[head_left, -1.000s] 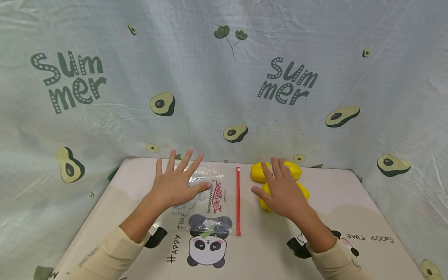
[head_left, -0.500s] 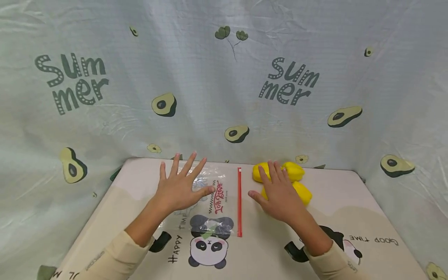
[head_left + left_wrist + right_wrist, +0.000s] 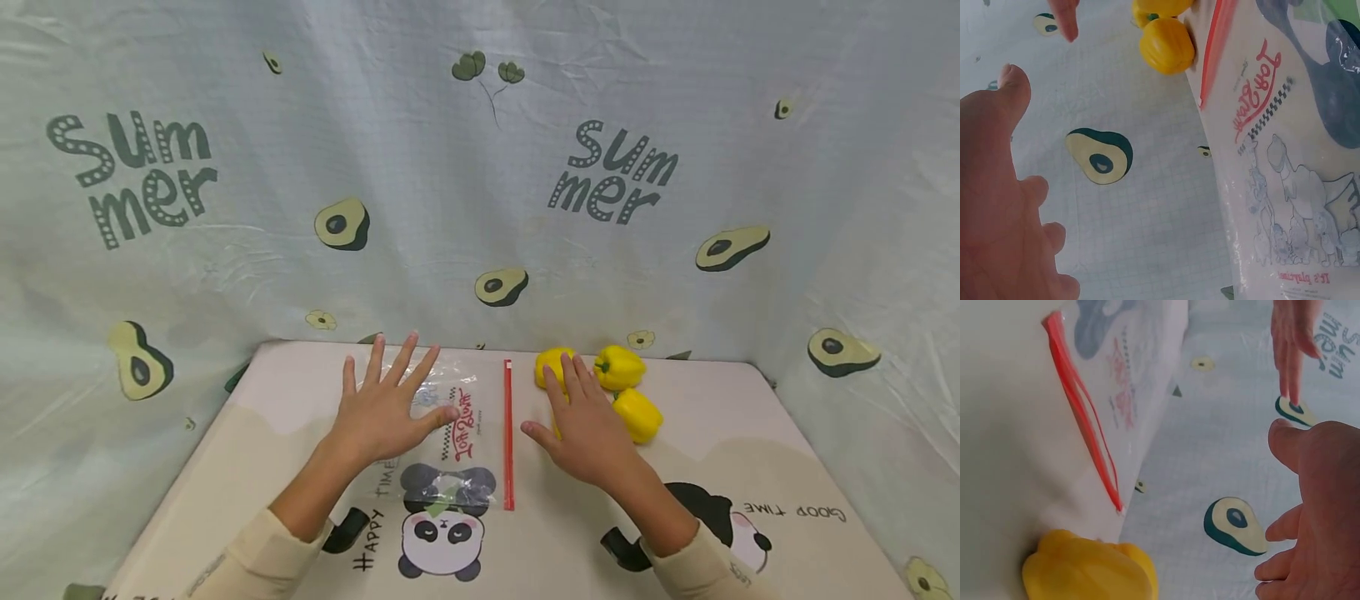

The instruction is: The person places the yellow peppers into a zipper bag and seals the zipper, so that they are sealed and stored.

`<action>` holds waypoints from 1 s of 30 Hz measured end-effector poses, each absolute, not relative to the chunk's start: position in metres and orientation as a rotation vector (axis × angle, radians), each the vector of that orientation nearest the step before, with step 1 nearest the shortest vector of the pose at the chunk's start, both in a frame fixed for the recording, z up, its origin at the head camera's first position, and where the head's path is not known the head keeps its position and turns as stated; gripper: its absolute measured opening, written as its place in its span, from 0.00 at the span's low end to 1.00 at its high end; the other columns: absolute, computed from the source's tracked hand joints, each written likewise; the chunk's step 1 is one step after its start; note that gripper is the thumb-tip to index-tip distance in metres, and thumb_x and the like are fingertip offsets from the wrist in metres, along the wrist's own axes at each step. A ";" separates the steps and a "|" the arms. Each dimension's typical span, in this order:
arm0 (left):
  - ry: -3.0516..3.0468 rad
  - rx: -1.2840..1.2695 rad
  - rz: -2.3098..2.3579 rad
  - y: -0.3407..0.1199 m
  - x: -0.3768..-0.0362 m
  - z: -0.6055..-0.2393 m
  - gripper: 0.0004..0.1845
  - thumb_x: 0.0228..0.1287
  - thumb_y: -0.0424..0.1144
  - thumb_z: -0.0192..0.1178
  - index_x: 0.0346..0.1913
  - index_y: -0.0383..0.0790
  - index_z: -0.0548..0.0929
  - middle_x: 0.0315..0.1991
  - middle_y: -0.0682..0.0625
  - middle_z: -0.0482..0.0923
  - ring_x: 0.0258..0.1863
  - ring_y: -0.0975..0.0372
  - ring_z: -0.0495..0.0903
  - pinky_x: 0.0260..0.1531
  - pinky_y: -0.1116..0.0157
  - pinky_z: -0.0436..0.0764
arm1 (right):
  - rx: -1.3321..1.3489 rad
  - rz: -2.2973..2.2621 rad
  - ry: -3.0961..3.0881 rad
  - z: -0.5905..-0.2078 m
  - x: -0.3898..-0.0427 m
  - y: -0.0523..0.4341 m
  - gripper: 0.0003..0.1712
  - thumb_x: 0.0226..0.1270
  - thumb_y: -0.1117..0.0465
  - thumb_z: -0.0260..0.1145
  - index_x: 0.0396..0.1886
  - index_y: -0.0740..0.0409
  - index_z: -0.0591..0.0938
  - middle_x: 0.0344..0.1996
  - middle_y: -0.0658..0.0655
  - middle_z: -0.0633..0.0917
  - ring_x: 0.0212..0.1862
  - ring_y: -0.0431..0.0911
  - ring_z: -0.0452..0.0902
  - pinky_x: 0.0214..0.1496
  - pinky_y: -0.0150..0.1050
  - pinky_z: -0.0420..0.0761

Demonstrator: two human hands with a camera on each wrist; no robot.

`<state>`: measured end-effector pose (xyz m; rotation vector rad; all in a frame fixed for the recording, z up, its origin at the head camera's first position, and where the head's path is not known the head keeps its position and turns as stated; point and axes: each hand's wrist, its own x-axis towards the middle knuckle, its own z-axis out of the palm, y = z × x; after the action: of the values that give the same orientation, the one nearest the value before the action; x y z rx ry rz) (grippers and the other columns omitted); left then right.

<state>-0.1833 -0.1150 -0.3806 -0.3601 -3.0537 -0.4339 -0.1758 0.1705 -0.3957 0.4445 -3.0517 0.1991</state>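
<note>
My left hand (image 3: 382, 417) hovers with spread, straight fingers above a clear zip bag (image 3: 480, 433) that lies flat on the table. The bag has a red zip strip (image 3: 509, 450) along its right side and printed drawings. To the right, my right hand (image 3: 588, 429) is held over several yellow bell peppers, its fingers straight and holding nothing. One bell pepper (image 3: 619, 367) and another pepper (image 3: 637, 415) show to the right of this hand; a third pepper (image 3: 553, 365) is partly behind the fingertips. In the right wrist view, a yellow pepper (image 3: 1088, 569) sits below the zip strip.
The white table (image 3: 750, 442) bears printed pandas, such as the panda face (image 3: 442, 537) near the front. A pale curtain (image 3: 420, 167) with avocado prints stands behind the table's back edge and at both sides.
My right hand has shifted left, baring more of the peppers on its right. The left hand has stayed nearly where it was over the bag. The bag and peppers have not moved.
</note>
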 end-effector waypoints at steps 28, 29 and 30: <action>-3.091 -0.375 -0.411 -0.094 -0.185 -0.415 0.52 0.63 0.75 0.57 0.84 0.60 0.53 0.87 0.47 0.44 0.85 0.37 0.40 0.77 0.26 0.39 | 0.527 0.160 -3.077 -0.428 -0.174 0.158 0.59 0.70 0.30 0.62 0.84 0.64 0.53 0.85 0.66 0.50 0.86 0.62 0.43 0.86 0.60 0.53; -3.090 -0.377 -0.419 -0.093 -0.185 -0.416 0.52 0.63 0.76 0.56 0.84 0.60 0.54 0.87 0.47 0.44 0.85 0.36 0.40 0.77 0.26 0.39 | 0.526 0.157 -3.077 -0.428 -0.174 0.158 0.59 0.70 0.30 0.62 0.84 0.64 0.54 0.85 0.66 0.50 0.86 0.62 0.43 0.85 0.60 0.53; -3.091 -0.378 -0.418 -0.093 -0.185 -0.418 0.51 0.63 0.76 0.56 0.84 0.60 0.54 0.87 0.47 0.44 0.85 0.36 0.40 0.77 0.26 0.40 | 0.529 0.154 -3.077 -0.429 -0.174 0.158 0.59 0.70 0.30 0.62 0.84 0.64 0.54 0.85 0.66 0.50 0.86 0.62 0.43 0.85 0.60 0.53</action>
<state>-0.1852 -0.0928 -0.4176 -0.3776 -3.0913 -0.4182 -0.1738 0.1576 -0.4292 0.5289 -3.0772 0.1540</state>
